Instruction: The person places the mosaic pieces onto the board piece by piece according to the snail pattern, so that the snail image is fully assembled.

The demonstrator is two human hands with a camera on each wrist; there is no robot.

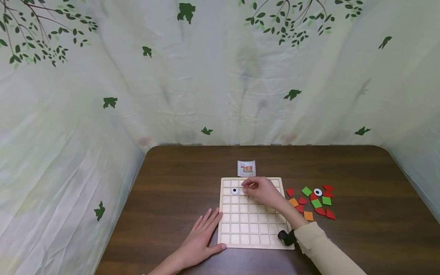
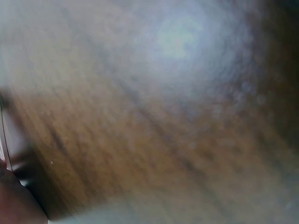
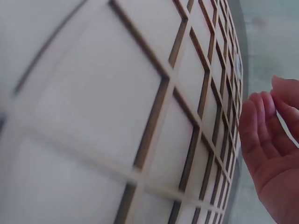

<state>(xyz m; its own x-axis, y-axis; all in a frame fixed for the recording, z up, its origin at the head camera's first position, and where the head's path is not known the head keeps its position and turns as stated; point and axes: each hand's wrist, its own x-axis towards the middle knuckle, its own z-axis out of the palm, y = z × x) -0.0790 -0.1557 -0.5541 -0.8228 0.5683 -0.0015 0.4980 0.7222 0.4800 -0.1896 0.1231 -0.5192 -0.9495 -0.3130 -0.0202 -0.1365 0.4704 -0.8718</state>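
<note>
In the head view a pale wooden grid board (image 1: pixel 245 218) lies on the table. On an upper-left square sits a round white piece (image 1: pixel 235 191) with a dark dot, like an eye. My right hand (image 1: pixel 262 191) is just right of that piece, above the board's upper rows. Its fingers are loosely bent towards the thumb, and the right wrist view shows nothing between them. Flat on the table, my left hand (image 1: pixel 202 240) has its fingers spread, fingertips beside the board's left edge and thumb at its lower-left corner.
Right of the board lie several red, green and orange pieces (image 1: pixel 316 203) and another eye piece (image 1: pixel 317 192). A small picture card (image 1: pixel 246 168) is behind the board. The brown table (image 1: pixel 178 179) ends at a leaf-patterned curtain (image 1: pixel 220 76).
</note>
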